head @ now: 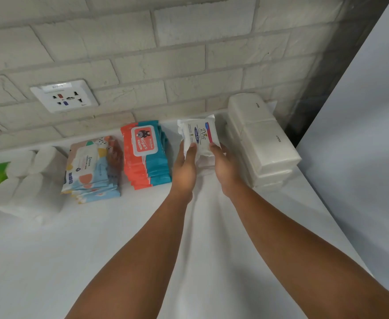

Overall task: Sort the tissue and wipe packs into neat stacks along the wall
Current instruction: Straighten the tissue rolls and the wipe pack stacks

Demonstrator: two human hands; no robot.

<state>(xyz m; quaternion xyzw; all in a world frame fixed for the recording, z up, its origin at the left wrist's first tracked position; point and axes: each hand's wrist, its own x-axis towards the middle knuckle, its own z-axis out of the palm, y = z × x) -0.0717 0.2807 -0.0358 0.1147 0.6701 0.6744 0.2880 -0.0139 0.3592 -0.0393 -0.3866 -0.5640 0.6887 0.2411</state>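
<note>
My left hand (184, 168) and right hand (226, 168) pinch one soft white plastic Dove wipe pack (199, 137); I fear an uneven release would leave it crooked.

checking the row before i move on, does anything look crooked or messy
The stack of pastel blue-and-peach patterned wipe packs is fanned, its lower packs sticking out toward the front. The orange-and-teal wipe pack stack is slightly staggered. The white Dove pack, held by the left hand and right hand, is tilted.
</note>
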